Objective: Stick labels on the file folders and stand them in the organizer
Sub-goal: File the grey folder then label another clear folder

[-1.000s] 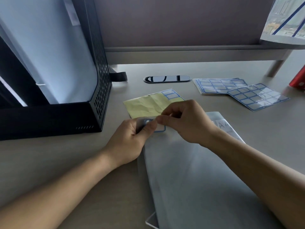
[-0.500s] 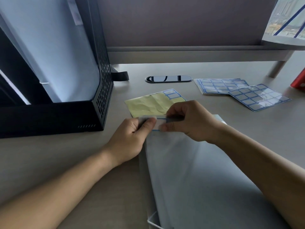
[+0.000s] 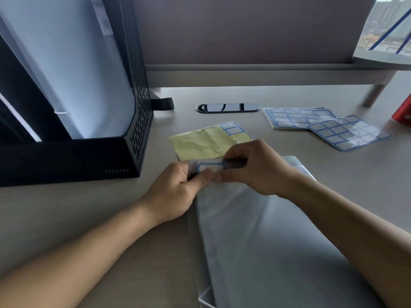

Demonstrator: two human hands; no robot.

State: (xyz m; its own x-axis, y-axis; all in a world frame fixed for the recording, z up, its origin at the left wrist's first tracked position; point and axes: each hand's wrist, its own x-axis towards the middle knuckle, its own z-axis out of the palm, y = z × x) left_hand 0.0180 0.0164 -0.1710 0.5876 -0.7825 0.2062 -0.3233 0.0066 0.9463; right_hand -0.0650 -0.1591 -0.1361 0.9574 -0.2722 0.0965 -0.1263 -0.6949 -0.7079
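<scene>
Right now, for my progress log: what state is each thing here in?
label, pinched onto folder's end by left grip and right grip.
folder, flat on desk.
organizer, upright, holding a pale folder.
yellow backing sheet, mostly peeled.
label sheets, unpeeled, lying flat.

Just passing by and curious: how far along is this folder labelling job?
Done: pale folders already stand in the black organizer. In hand: left hand and right hand pinch the grey folder on the desk, pressing a blue-bordered label on. Left: standing that folder in the organizer.
</scene>
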